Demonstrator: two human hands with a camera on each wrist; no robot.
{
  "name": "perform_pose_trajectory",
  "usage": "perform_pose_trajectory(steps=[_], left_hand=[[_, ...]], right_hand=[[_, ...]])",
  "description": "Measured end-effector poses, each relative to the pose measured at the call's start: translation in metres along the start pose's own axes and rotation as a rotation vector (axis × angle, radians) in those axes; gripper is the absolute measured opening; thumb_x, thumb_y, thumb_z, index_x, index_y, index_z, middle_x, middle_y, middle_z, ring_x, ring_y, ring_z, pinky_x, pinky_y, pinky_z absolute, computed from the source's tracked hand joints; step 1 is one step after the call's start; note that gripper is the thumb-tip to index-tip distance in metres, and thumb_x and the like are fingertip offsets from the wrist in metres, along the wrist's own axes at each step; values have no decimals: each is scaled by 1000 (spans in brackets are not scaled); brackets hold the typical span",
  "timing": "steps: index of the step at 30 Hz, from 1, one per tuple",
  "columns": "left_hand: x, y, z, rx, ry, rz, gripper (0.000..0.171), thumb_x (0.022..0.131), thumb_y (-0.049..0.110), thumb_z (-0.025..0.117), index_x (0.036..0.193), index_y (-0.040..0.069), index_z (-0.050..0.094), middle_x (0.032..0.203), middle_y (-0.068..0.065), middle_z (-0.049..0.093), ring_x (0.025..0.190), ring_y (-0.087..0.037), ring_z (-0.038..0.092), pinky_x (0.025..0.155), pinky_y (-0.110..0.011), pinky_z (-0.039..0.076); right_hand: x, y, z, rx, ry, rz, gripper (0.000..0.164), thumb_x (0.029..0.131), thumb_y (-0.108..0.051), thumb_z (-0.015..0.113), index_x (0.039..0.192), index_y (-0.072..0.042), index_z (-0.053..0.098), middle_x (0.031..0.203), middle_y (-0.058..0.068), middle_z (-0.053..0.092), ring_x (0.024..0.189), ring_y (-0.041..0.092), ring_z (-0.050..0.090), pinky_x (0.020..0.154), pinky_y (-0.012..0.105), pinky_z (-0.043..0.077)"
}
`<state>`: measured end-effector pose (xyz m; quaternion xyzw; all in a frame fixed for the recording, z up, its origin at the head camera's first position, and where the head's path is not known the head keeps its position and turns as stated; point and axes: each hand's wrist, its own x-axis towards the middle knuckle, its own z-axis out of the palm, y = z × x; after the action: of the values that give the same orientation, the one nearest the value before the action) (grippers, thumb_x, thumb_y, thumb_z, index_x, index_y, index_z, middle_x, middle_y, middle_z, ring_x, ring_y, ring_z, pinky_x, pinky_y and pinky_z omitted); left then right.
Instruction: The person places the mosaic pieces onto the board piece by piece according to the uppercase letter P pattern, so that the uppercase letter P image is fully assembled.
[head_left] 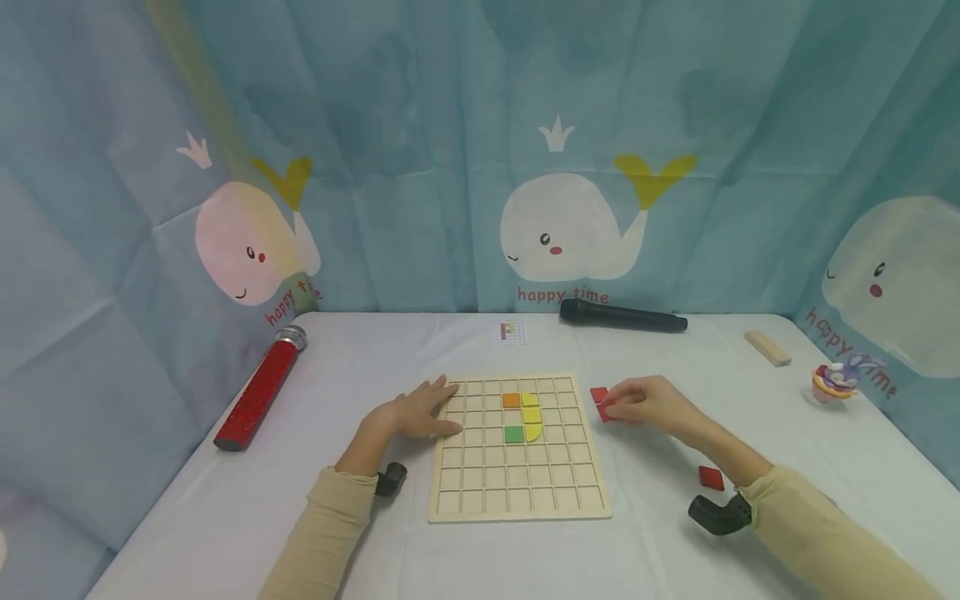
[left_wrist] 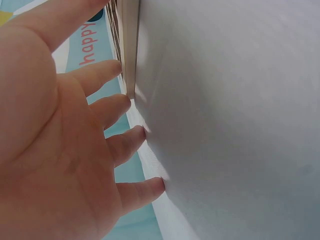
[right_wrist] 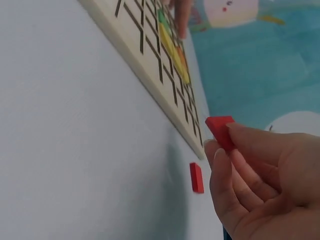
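Note:
The wooden grid board (head_left: 483, 500) lies on the table, with an orange square (head_left: 511, 401), a green square (head_left: 513, 434) and several yellow tiles (head_left: 532, 414) in its cells. My left hand (head_left: 416, 410) rests at its left edge, fingers spread; in the left wrist view the fingertips (left_wrist: 120, 66) meet the board's edge and the tabletop. To the right of the board my right hand (head_left: 651, 408) pinches a red tile (right_wrist: 220, 131) between thumb and fingers. Another red tile (right_wrist: 196, 177) lies on the table close by.
One more red tile (head_left: 711, 477) lies near the right forearm. Behind the board are a small printed card (head_left: 513, 332) and a black microphone (head_left: 624, 317). A red microphone (head_left: 262, 392) lies at left; a wooden block (head_left: 767, 347) and a cupcake-like ornament (head_left: 834, 383) are at right.

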<state>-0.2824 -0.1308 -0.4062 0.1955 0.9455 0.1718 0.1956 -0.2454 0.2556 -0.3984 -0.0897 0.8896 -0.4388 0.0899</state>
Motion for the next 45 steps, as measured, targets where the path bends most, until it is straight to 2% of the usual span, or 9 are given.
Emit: perform_pose_trajectory(steps=[4, 9, 13, 26, 34, 41, 45], left_hand=[[0, 1, 0, -3, 0, 3, 77, 91, 46, 60, 151, 10, 27, 157, -15, 12, 143, -36, 7, 109, -62, 9], [-2, 3, -1, -11, 1, -1, 77, 91, 45, 60, 151, 9, 28, 157, -16, 13, 143, -36, 8, 109, -62, 9], [-4, 4, -1, -11, 2, -9, 77, 91, 45, 60, 151, 10, 28, 157, -15, 13, 143, -36, 8, 109, -61, 9], [-3, 4, -1, -8, 5, -28, 77, 90, 47, 61, 151, 11, 28, 157, -14, 14, 143, -34, 9, 110, -60, 9], [-3, 5, -1, -19, 5, -11, 77, 91, 45, 61, 151, 10, 28, 157, -16, 14, 143, -36, 9, 109, -61, 9], [-2, 4, -1, -13, 5, -1, 77, 91, 45, 61, 151, 9, 28, 157, -16, 14, 142, -36, 9, 109, -62, 10], [-4, 4, -2, -13, 6, 2, 77, 91, 45, 61, 151, 9, 28, 157, -17, 14, 142, -37, 10, 109, -62, 10]], right_hand=[[8, -7, 9, 49, 19, 40, 27, 84, -22, 74, 104, -4, 71, 95, 4, 71, 81, 16, 64, 70, 31, 54], [19, -16, 22, 107, 36, 64, 27, 83, -19, 75, 103, -1, 69, 86, 5, 70, 76, 15, 63, 67, 27, 53], [27, -23, 32, 107, 23, 81, 25, 83, -21, 75, 101, -4, 70, 84, 4, 69, 72, 15, 60, 64, 25, 51], [51, -44, 58, 126, -23, 69, 21, 85, -18, 73, 103, -6, 71, 92, 5, 70, 77, 16, 58, 65, 26, 48], [60, -53, 72, 178, -54, 45, 19, 85, -11, 73, 100, 0, 70, 91, 7, 69, 76, 15, 62, 63, 25, 52], [68, -62, 82, 200, -34, 123, 18, 84, -11, 74, 99, -2, 71, 90, 8, 67, 67, 15, 63, 61, 24, 54], [72, -65, 87, 209, -35, 138, 18, 83, -11, 75, 98, -2, 71, 90, 9, 67, 64, 14, 64, 61, 24, 54]])
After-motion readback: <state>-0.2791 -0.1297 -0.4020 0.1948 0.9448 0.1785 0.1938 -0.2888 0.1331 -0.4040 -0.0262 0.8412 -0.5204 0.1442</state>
